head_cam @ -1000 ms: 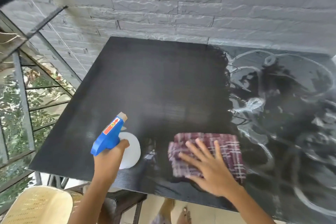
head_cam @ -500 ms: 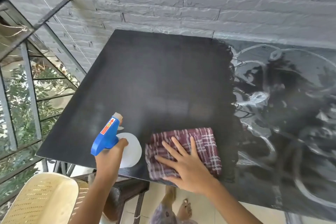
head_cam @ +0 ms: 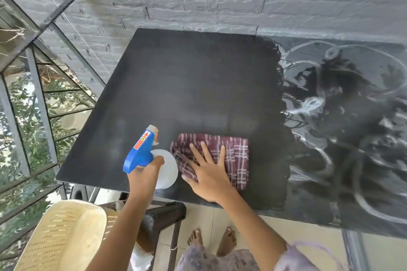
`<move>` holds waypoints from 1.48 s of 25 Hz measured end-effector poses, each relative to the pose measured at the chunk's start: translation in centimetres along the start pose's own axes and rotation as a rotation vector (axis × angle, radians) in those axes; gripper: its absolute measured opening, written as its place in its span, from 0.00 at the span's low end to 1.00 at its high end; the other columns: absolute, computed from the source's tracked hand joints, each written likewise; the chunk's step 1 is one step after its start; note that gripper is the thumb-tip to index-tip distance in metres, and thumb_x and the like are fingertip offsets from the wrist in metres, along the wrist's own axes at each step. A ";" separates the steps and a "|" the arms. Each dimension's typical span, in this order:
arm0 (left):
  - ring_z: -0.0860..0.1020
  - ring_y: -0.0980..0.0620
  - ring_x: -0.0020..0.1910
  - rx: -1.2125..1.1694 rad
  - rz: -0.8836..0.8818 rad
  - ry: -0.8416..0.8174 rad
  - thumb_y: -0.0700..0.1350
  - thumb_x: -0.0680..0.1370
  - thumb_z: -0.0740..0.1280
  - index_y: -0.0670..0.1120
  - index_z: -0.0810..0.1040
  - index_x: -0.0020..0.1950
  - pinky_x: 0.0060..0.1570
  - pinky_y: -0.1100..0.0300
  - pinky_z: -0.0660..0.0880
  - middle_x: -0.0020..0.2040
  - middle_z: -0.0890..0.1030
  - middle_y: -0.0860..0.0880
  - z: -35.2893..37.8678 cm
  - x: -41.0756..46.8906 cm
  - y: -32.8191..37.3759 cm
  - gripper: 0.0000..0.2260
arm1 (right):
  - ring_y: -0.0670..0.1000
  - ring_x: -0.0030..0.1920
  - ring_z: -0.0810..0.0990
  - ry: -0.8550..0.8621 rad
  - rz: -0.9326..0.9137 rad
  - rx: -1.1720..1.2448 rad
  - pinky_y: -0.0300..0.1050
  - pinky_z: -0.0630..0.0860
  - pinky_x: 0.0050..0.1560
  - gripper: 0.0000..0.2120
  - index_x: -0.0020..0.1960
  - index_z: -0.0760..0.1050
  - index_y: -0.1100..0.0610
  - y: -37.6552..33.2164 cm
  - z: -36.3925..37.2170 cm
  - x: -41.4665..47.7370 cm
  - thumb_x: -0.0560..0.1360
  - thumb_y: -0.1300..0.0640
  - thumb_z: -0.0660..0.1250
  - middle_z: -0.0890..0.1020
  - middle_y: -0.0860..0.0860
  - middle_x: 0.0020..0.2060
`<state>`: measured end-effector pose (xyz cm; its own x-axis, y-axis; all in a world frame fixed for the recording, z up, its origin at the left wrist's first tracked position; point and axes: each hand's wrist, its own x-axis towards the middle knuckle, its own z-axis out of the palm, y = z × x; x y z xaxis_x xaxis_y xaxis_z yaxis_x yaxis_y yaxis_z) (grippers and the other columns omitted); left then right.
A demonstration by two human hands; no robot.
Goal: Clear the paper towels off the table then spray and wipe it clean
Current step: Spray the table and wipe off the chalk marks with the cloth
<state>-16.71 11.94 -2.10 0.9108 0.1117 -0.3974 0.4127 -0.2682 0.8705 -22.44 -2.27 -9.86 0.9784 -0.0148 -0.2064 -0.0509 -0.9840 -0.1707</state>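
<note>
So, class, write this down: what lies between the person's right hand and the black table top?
The head view shows a folded checked cloth between the right hand and the table. The hand's straight fingers press flat on it.

Left hand (head_cam: 145, 174) and right hand (head_cam: 209, 176): unadorned. Left forearm (head_cam: 119, 226): bare to the frame edge. Right forearm (head_cam: 253, 222): bare up to a short sleeve (head_cam: 308, 257) of pale lilac fabric. Garment (head_cam: 204, 257) at the lower edge: lilac-grey, with small dark printed marks. Feet (head_cam: 228, 238): bare.
</note>
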 end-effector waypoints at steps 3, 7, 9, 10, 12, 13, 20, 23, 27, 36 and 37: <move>0.70 0.53 0.37 0.003 -0.033 -0.011 0.37 0.73 0.68 0.50 0.70 0.42 0.35 0.63 0.67 0.39 0.71 0.50 -0.2 0.2 0.2 0.10 | 0.58 0.75 0.53 0.071 -0.025 -0.085 0.74 0.39 0.66 0.27 0.73 0.56 0.39 1.3 1.9 -6.7 0.75 0.36 0.48 0.55 0.48 0.76; 0.71 0.52 0.41 0.039 -0.061 -0.053 0.39 0.73 0.68 0.43 0.69 0.57 0.44 0.56 0.67 0.54 0.72 0.40 -0.2 0.4 -0.1 0.15 | 0.54 0.75 0.37 0.013 0.280 -0.054 0.74 0.37 0.66 0.27 0.72 0.37 0.33 6.7 1.6 -8.3 0.75 0.31 0.38 0.40 0.45 0.76; 0.71 0.52 0.40 0.048 -0.037 -0.072 0.39 0.73 0.68 0.44 0.68 0.56 0.46 0.56 0.67 0.57 0.72 0.38 -0.2 0.4 -0.1 0.14 | 0.54 0.74 0.32 0.024 0.507 0.059 0.75 0.32 0.63 0.28 0.72 0.37 0.34 6.3 0.9 -4.6 0.74 0.31 0.36 0.36 0.46 0.75; 0.71 0.53 0.40 0.041 -0.029 -0.074 0.38 0.73 0.68 0.46 0.69 0.53 0.46 0.56 0.67 0.58 0.72 0.37 -0.2 0.3 0.0 0.12 | 0.55 0.74 0.32 0.026 0.536 0.095 0.75 0.31 0.61 0.28 0.73 0.39 0.35 5.1 0.5 -2.7 0.75 0.31 0.37 0.36 0.46 0.75; 0.70 0.54 0.38 0.032 -0.019 -0.067 0.38 0.72 0.67 0.48 0.69 0.46 0.44 0.57 0.67 0.59 0.72 0.36 -0.3 0.3 0.0 0.09 | 0.57 0.74 0.33 0.025 0.402 0.092 0.75 0.28 0.59 0.29 0.74 0.45 0.37 1.4 0.7 -0.8 0.75 0.32 0.38 0.37 0.48 0.75; 0.69 0.55 0.37 0.030 -0.016 -0.066 0.38 0.72 0.67 0.48 0.70 0.46 0.41 0.59 0.67 0.59 0.72 0.36 -0.3 0.4 0.0 0.09 | 0.57 0.74 0.33 0.012 0.297 0.061 0.75 0.28 0.59 0.29 0.74 0.49 0.39 -0.8 1.2 -1.1 0.75 0.32 0.39 0.37 0.48 0.75; 0.71 0.47 0.50 0.032 -0.033 -0.155 0.39 0.73 0.68 0.43 0.65 0.66 0.62 0.50 0.70 0.62 0.71 0.40 -0.6 0.7 -0.2 0.24 | 0.52 0.75 0.35 0.054 0.312 0.015 0.70 0.30 0.66 0.29 0.72 0.39 0.32 2.5 4.1 -12.7 0.78 0.47 0.51 0.39 0.43 0.75; 0.71 0.47 0.51 0.008 -0.039 -0.158 0.38 0.73 0.68 0.43 0.62 0.69 0.65 0.45 0.68 0.58 0.71 0.43 -0.6 0.7 -0.1 0.26 | 0.51 0.73 0.31 0.023 0.643 0.171 0.74 0.34 0.65 0.23 0.73 0.43 0.34 5.9 1.9 -9.5 0.81 0.43 0.46 0.38 0.44 0.76; 0.70 0.47 0.50 0.026 -0.007 -0.167 0.38 0.73 0.68 0.45 0.66 0.61 0.68 0.42 0.64 0.49 0.72 0.48 -0.7 0.9 -0.3 0.19 | 0.57 0.73 0.31 -0.005 0.526 0.138 0.73 0.29 0.60 0.25 0.74 0.41 0.37 2.0 0.7 -4.0 0.80 0.39 0.45 0.36 0.48 0.75; 0.71 0.43 0.58 0.048 0.007 -0.175 0.39 0.73 0.68 0.45 0.65 0.65 0.63 0.48 0.69 0.66 0.67 0.39 -0.4 1.3 -0.8 0.23 | 0.47 0.74 0.34 0.136 0.525 0.316 0.62 0.24 0.66 0.20 0.71 0.56 0.34 3.8 2.9 -13.8 0.80 0.43 0.49 0.42 0.37 0.74; 0.70 0.45 0.55 0.042 0.007 -0.172 0.39 0.73 0.68 0.45 0.64 0.66 0.59 0.51 0.69 0.67 0.66 0.39 -0.5 1.3 -0.8 0.24 | 0.48 0.74 0.34 0.117 0.656 0.338 0.65 0.26 0.66 0.20 0.72 0.57 0.37 5.2 2.0 -12.7 0.81 0.44 0.50 0.42 0.40 0.75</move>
<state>-15.87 12.72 -3.12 0.8973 -0.0545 -0.4381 0.4021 -0.3088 0.8620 -35.56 -6.88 -10.10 0.7397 -0.6174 -0.2676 -0.6721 -0.6585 -0.3386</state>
